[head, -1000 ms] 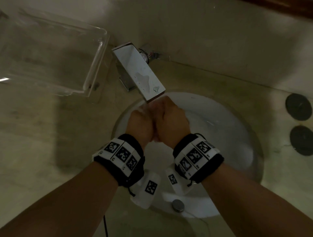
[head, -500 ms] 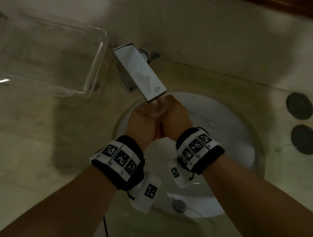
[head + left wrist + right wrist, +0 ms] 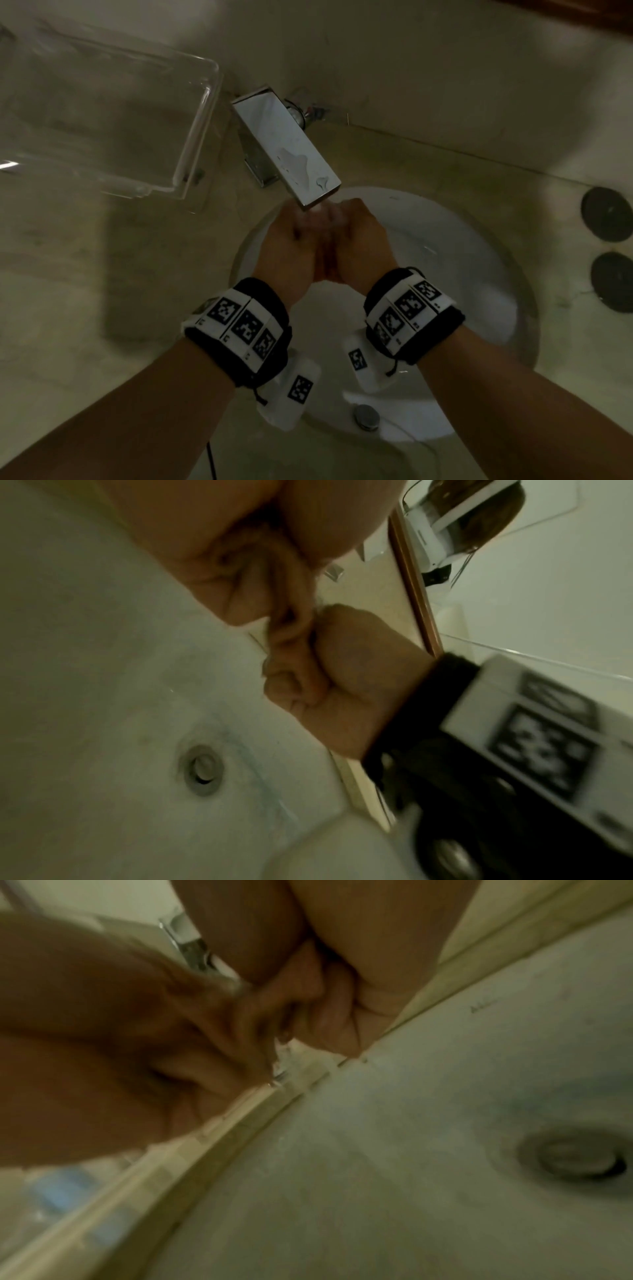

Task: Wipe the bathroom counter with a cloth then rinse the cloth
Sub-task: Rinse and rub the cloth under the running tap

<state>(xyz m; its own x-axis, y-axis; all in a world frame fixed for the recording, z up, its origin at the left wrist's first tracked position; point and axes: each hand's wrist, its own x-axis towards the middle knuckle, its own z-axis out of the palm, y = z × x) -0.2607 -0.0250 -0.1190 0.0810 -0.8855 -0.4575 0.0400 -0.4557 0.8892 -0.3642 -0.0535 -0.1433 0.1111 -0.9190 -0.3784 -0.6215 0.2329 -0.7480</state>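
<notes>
Both hands, left (image 3: 291,250) and right (image 3: 359,246), curl together gripping the cloth (image 3: 287,620) under the faucet (image 3: 287,147).

Dim, greenish light throughout; wrist views heavily motion-blurred; faucet (image 3: 287,148) top catches glare; broad shadow on counter (image 3: 68,274).

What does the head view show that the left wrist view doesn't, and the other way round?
Only the head view shows the faucet spout, the clear tray and two dark discs on the counter. Only the left wrist view shows the underside of both fists, fingers curled tight; no cloth is clearly visible. Both show the left hand, right hand, basin and drain.
</notes>
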